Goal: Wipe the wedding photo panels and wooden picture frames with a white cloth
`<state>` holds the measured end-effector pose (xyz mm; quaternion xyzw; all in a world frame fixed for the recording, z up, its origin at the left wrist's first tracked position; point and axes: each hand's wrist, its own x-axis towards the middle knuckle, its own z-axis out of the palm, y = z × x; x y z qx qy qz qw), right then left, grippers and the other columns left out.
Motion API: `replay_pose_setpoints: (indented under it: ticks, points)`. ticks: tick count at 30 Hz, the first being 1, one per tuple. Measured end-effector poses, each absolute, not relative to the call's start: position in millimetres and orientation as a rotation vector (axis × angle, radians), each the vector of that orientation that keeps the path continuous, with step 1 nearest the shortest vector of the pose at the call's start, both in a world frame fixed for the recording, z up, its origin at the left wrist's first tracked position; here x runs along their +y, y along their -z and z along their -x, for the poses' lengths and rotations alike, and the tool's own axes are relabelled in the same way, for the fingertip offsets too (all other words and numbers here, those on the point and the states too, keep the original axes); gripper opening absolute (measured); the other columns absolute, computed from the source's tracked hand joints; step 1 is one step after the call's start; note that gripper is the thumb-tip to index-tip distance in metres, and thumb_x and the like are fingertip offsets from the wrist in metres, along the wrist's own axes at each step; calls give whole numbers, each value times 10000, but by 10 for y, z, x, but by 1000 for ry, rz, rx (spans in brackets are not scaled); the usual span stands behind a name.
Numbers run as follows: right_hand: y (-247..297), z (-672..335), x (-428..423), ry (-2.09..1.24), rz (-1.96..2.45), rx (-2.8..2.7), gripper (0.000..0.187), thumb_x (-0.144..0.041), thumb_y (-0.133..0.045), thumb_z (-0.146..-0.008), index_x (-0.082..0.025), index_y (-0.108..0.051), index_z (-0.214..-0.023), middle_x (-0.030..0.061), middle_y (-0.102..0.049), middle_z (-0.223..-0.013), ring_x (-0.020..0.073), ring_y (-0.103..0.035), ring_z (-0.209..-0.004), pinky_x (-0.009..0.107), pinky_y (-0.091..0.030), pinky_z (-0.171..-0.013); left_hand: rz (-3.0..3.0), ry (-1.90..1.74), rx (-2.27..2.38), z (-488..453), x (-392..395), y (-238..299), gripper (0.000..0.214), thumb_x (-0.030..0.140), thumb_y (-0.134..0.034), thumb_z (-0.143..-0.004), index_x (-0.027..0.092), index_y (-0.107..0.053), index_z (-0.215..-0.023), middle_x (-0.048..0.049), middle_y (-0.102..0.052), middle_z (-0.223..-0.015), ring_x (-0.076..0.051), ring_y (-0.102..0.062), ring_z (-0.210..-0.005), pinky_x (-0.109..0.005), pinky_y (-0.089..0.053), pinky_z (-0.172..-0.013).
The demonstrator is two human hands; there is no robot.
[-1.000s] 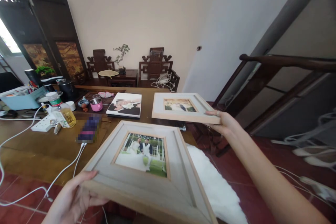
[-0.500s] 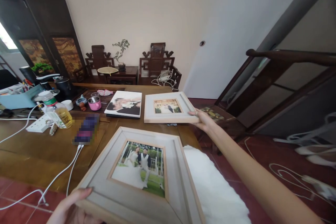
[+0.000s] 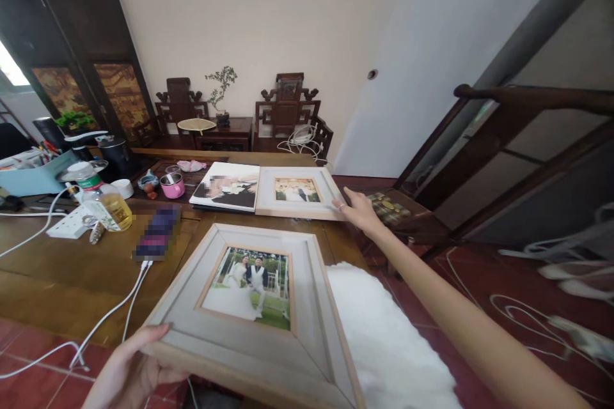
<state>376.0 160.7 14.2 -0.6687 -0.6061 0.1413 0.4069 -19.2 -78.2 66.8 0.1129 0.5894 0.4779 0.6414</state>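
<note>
A large photo frame (image 3: 256,313) with a pale wooden border is tilted in front of me, around a photo of two people on a swing. My left hand (image 3: 134,361) grips its lower left corner, thumb on top and fingers underneath. Farther off, a second photo frame (image 3: 266,192) lies on the wooden table, its left side against a white photo album (image 3: 225,174). At that frame's right edge is my right hand (image 3: 359,209), fingers apart and a fingertip at the border.
Left on the table are a pixelated phone (image 3: 157,233) with white cables, a power strip (image 3: 70,223), a bottle of yellow liquid (image 3: 115,211) and a pink cup (image 3: 173,186). A fluffy white cover (image 3: 378,332) lies right of the near frame. A dark wooden chair (image 3: 518,102) stands at right.
The far photo frame has slid left against the album. My right hand has loosened from its edge, fingers now spread. The near frame has shifted slightly left, still in my left hand.
</note>
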Motion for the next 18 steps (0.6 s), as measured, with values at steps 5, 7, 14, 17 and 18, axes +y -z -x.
replay_pose_setpoints:
  ticks: [5, 7, 14, 17, 18]
  points:
    - [-691, -3551, 542, -455, 1287, -2081, 358, -368, -492, -844, -249, -541, -1178, 66, -534, -1259, 233, -486, -1149, 422, -347, -1005, -279, -1139, 1360, 298, -773, -602, 103, 63, -658, -610, 109, -599, -680, -41, -653, -577, -211, -644, -517, -358, -571, -500]
    - [-835, -3496, 23, -624, 1261, -2260, 304, -377, -503, -848, -276, -557, -1130, 47, -564, -1231, 230, -524, -1113, 411, -405, -962, -299, -1169, 1367, 337, -780, -593, 113, 51, -653, -615, 113, -594, -689, -37, -652, -580, -213, -650, -533, -361, -575, -517]
    - [-615, -3426, -974, -706, 1265, -2592, 222, -322, -619, -770, -288, -639, -989, 13, -287, -1466, 273, -295, -1312, 397, -366, -1024, -331, -1203, 1360, 444, -797, -515, 160, 34, -606, -650, 101, -596, -796, -85, -695, -717, -252, -689, -648, -394, -587, -592]
    - [-376, -3338, -1048, -426, 1153, -2641, 273, -154, -553, -774, -300, -651, -982, -1, -273, -1468, 274, -234, -1333, 493, -280, -1061, -355, -1208, 1351, 439, -810, -509, 156, 31, -580, -663, 92, -587, -807, -93, -696, -711, -258, -692, -654, -422, -586, -625]
    - [-293, -3304, -1060, -316, 1118, -2648, 350, -94, -531, -745, -306, -646, -999, 1, -285, -1463, 278, -237, -1331, 521, -260, -1062, -363, -1209, 1346, 437, -814, -508, 148, 33, -579, -667, 91, -580, -802, -95, -696, -709, -262, -692, -658, -439, -584, -641]
